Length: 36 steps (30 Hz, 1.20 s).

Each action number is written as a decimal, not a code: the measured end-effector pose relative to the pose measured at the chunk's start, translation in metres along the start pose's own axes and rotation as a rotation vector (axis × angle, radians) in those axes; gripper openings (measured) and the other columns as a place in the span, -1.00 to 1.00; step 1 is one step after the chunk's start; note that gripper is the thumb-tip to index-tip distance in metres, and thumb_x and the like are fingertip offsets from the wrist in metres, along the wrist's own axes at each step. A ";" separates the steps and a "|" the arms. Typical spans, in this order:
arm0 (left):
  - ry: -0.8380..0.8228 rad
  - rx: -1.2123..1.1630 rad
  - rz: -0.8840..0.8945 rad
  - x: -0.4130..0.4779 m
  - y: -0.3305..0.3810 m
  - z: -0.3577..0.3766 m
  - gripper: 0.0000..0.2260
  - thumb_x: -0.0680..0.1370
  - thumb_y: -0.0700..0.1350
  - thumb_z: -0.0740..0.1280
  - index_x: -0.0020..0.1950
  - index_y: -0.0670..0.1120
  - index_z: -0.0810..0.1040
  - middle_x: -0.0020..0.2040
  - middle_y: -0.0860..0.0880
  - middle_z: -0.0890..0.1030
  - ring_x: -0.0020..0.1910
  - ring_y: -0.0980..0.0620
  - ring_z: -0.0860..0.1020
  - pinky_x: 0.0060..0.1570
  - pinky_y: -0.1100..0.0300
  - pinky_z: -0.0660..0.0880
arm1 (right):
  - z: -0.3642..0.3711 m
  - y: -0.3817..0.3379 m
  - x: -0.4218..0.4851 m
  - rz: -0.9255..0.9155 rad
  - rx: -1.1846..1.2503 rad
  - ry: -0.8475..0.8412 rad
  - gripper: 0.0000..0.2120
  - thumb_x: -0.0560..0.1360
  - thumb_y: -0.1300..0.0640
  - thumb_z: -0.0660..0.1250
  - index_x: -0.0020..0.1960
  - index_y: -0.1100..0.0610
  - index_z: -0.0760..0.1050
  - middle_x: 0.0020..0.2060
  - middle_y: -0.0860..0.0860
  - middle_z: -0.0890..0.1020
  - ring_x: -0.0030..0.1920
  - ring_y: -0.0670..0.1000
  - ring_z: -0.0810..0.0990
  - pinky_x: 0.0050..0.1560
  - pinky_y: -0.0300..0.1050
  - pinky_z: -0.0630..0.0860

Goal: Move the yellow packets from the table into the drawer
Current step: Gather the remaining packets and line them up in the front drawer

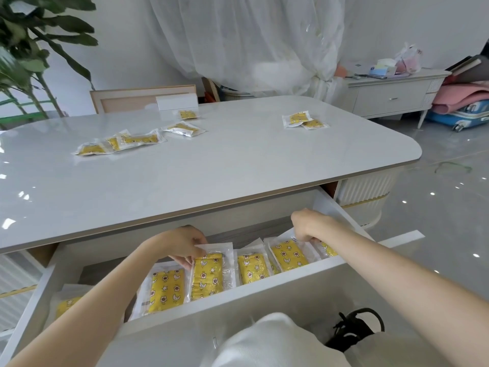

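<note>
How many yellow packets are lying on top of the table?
7. Three packets overlap at the left, one beside them, one by the white box, two at the right. Overlaps could hide another.

Bright, soft daylight; glare spots on glossy table [185,168] and floor [436,202]; wide-angle edge bending; plant [31,49] blurred.

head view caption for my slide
Left hand and right hand hold yellow patterned plastic packets in the open white drawer; others lie on the grey table.
</note>
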<state>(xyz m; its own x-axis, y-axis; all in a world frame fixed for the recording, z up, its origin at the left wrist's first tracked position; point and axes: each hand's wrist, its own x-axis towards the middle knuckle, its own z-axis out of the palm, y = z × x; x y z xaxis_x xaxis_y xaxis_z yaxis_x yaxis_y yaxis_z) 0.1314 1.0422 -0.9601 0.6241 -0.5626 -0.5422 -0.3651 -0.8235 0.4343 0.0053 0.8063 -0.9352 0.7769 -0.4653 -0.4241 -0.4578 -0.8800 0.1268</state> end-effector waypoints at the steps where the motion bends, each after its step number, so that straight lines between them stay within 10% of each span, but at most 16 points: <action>1: -0.001 0.075 -0.010 0.002 -0.001 0.001 -0.82 0.56 -0.08 0.31 0.14 -0.09 0.49 0.03 -0.10 0.63 -0.19 0.07 0.62 -0.17 0.29 0.61 | 0.000 -0.001 0.000 0.006 -0.004 -0.001 -0.86 0.46 0.47 0.19 -0.21 0.29 0.42 -0.31 0.12 0.48 -0.47 0.00 0.39 -0.50 -0.23 0.31; 5: 0.024 0.289 0.002 0.006 0.000 0.002 -0.56 0.48 0.06 0.40 0.29 -0.09 0.46 0.11 -0.01 0.56 -0.11 0.06 0.56 -0.16 0.32 0.52 | -0.005 -0.004 -0.001 0.026 0.013 -0.034 -0.89 0.41 0.46 0.23 -0.18 0.30 0.46 -0.37 0.14 0.48 -0.48 0.02 0.43 -0.51 -0.22 0.34; 11: 0.115 0.311 0.130 0.007 0.009 0.006 -0.52 0.45 0.10 0.41 0.34 0.04 0.41 0.33 0.04 0.42 0.28 0.03 0.42 0.28 0.15 0.37 | -0.013 -0.012 -0.004 -0.097 0.032 -0.080 -0.42 0.43 0.27 0.40 0.42 0.14 0.35 0.31 0.13 0.41 -0.01 0.08 0.55 -0.06 -0.13 0.54; 18: -0.062 0.388 0.207 0.003 0.026 0.022 -0.24 0.41 0.15 0.45 0.51 0.13 0.15 0.51 0.12 0.21 0.47 0.02 0.23 0.45 0.03 0.20 | -0.013 -0.019 -0.008 -0.184 0.070 -0.175 -0.32 0.43 0.14 0.47 0.48 0.09 0.28 0.29 0.04 0.50 0.07 0.03 0.54 -0.04 -0.16 0.53; 36: 0.450 0.074 0.355 -0.097 0.017 -0.052 -0.83 0.56 0.03 0.29 0.15 0.14 0.53 -0.07 0.20 0.62 -0.12 0.21 0.60 0.02 0.28 0.51 | -0.094 -0.058 -0.069 -0.604 0.479 0.068 -0.77 0.55 0.10 0.26 0.19 -0.02 0.53 -0.14 -0.08 0.66 -0.21 -0.08 0.62 -0.13 -0.17 0.52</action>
<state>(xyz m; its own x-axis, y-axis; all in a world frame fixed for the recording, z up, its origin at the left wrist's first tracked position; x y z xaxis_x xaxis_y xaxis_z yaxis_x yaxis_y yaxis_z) 0.1007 1.0863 -0.8621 0.6811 -0.7322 -0.0059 -0.6429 -0.6018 0.4739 0.0187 0.8804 -0.8288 0.9691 0.0642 -0.2381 -0.0706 -0.8530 -0.5172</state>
